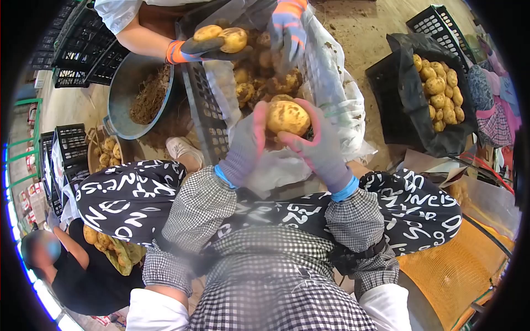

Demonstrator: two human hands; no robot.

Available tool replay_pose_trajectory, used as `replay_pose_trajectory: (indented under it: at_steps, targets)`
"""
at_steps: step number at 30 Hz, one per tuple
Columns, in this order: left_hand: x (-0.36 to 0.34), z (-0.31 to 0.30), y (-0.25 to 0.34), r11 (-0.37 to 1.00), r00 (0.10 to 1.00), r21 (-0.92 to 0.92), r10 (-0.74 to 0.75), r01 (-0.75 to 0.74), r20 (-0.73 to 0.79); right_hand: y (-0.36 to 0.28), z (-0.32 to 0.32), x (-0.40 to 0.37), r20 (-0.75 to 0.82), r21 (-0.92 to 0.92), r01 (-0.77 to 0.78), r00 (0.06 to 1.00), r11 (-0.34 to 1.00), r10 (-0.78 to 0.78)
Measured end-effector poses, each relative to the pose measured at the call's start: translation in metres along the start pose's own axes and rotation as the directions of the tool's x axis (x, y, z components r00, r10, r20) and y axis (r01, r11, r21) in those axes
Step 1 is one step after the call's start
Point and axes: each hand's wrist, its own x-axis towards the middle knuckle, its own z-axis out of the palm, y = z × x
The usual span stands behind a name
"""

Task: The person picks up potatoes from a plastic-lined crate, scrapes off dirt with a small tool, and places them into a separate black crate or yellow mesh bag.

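Between my two gloved hands is a large potato (288, 118) with brown soil patches on its skin. My left hand (247, 140) presses its left side, and my right hand (317, 138) grips its right side, thumb across the front. Both gloves are grey with pink fingers and blue cuffs. Just beyond and below lie soil-covered potatoes (284, 83) in a black crate (207, 105) lined with a whitish plastic sheet (345, 105). Across the crate, a co-worker's gloved hand (218, 51) carries two potatoes (221, 38); their other gloved hand (288, 36) reaches into the crate.
A blue-grey basin (118, 105) with loose soil stands left of the crate. On the right, a crate lined with black plastic (395, 105) holds several cleaner potatoes (439, 91). Stacked black crates (80, 49) stand far left. An orange mesh sack (450, 267) lies lower right. Another person (83, 270) sits lower left.
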Motion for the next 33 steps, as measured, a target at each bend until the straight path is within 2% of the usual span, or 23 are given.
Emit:
replay_pose_trajectory:
  at_steps: [2, 4, 7, 10, 13, 14, 16, 17, 19, 22, 25, 27, 28, 30, 32, 33]
  targets:
    - [0.0, 0.002, 0.004, 0.997, 0.999, 0.078, 0.003, -0.006, 0.039, -0.005, 0.0, -0.001, 0.034, -0.116, 0.029, 0.999, 0.993, -0.026]
    - [-0.004, -0.004, 0.015, 0.97, 0.977, 0.173, -0.19, 0.171, 0.096, -0.005, 0.002, -0.005, 0.04, -0.171, 0.057, 0.998, 0.984, -0.051]
    - [-0.002, -0.024, 0.008, 0.941, 0.927, 0.051, -0.338, 0.334, 0.16, 0.009, 0.007, -0.007, 0.0, -0.118, 0.07, 0.998, 0.991, -0.07]
    - [-0.004, -0.022, -0.007, 0.992, 0.97, -0.046, -0.104, 0.117, 0.219, 0.016, 0.004, -0.004, 0.001, -0.001, 0.026, 1.0, 1.0, -0.026]
    - [-0.008, -0.001, 0.009, 0.984, 0.961, -0.085, -0.135, 0.16, 0.243, 0.025, -0.004, -0.002, 0.001, 0.058, -0.047, 0.999, 0.997, 0.047]
    - [-0.008, 0.003, 0.012, 0.995, 0.972, -0.047, -0.078, 0.091, 0.22, 0.027, -0.005, -0.002, -0.012, 0.069, -0.105, 0.994, 0.992, 0.106]
    - [-0.008, 0.007, 0.018, 0.998, 0.984, 0.049, 0.026, -0.035, 0.179, 0.042, -0.003, -0.001, -0.013, 0.256, -0.18, 0.982, 0.95, 0.19]
    - [-0.008, 0.008, 0.022, 0.99, 0.985, 0.108, 0.071, -0.089, 0.159, 0.048, 0.002, 0.002, 0.004, 0.424, -0.194, 0.977, 0.884, 0.213]
    - [-0.008, 0.009, 0.03, 0.951, 0.982, 0.263, 0.134, -0.164, 0.129, 0.058, 0.004, 0.002, 0.033, 0.535, -0.185, 0.98, 0.825, 0.198]
    - [-0.009, 0.002, 0.016, 0.964, 0.984, 0.218, 0.124, -0.15, 0.125, 0.033, 0.004, -0.001, 0.114, 0.471, -0.188, 0.982, 0.862, 0.152]
    - [-0.009, 0.002, 0.048, 0.986, 0.972, 0.047, -0.165, 0.159, 0.169, 0.03, -0.007, 0.0, 0.273, 0.54, -0.35, 0.933, 0.765, 0.234]
    - [0.003, -0.017, 0.012, 0.987, 0.981, 0.153, 0.026, -0.057, 0.194, 0.028, -0.013, 0.0, 0.354, 0.58, -0.477, 0.878, 0.66, 0.322]
    - [0.01, -0.023, 0.0, 0.964, 0.969, 0.204, 0.125, -0.169, 0.215, 0.023, -0.013, 0.0, 0.341, 0.608, -0.446, 0.894, 0.656, 0.291]
    - [0.018, -0.012, 0.005, 0.861, 0.889, 0.259, 0.372, -0.438, 0.267, 0.011, -0.01, -0.003, 0.311, 0.661, -0.381, 0.923, 0.646, 0.227]
    - [0.019, -0.001, 0.016, 0.916, 0.928, 0.221, 0.281, -0.336, 0.243, 0.002, -0.015, -0.004, 0.245, 0.574, -0.301, 0.95, 0.761, 0.192]
    - [0.015, 0.006, 0.034, 0.984, 0.977, 0.152, 0.055, -0.088, 0.206, -0.004, -0.019, -0.003, 0.214, 0.523, -0.255, 0.963, 0.813, 0.164]
